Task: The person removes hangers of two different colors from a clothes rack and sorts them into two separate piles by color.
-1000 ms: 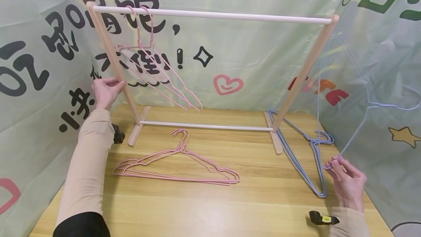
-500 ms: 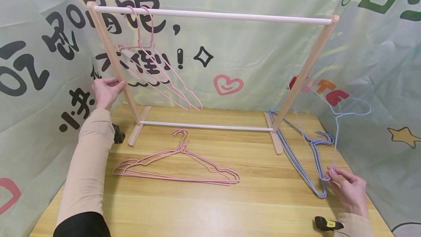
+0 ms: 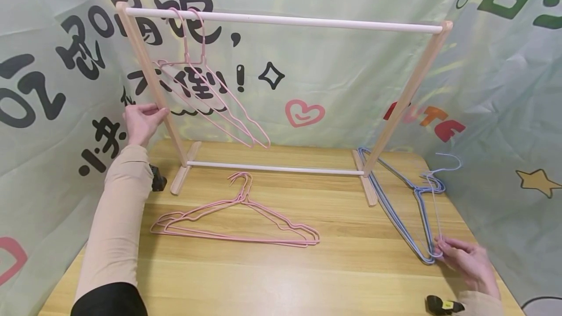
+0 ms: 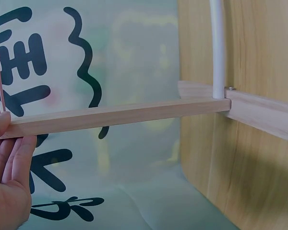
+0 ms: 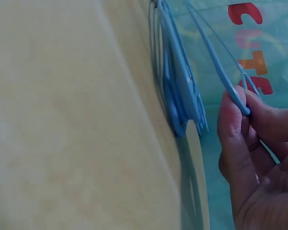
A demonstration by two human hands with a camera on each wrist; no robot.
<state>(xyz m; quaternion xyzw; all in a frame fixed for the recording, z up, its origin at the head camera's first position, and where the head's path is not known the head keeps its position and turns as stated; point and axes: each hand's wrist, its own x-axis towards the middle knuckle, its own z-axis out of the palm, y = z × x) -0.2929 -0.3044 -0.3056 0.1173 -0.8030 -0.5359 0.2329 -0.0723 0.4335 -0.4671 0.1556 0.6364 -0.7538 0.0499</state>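
My left hand [image 3: 145, 123] grips the left post [image 3: 144, 62] of a wooden clothes rack, thumb on one side and fingers on the other. At the right, my right hand [image 3: 470, 265] pinches a lower corner of a light blue wire hanger [image 5: 222, 71] between thumb and fingers. In the head view that hanger's hook [image 3: 459, 161] points up and its thin outline is partly blurred. It hovers over a stack of blue hangers [image 5: 182, 72] lying on the table by the rack's right foot [image 3: 366, 184].
Two pink hangers [image 3: 203, 43] hang at the left of the rack's white top bar [image 3: 307, 21]. Several pink hangers [image 3: 242, 201] lie on the wooden table [image 3: 246, 282] in front. A printed cloth [image 3: 342, 77] stands behind and at both sides.
My right hand has moved down and slightly toward me, lowering the blue hanger and turning it over the blue stack. My left hand stays on the post.
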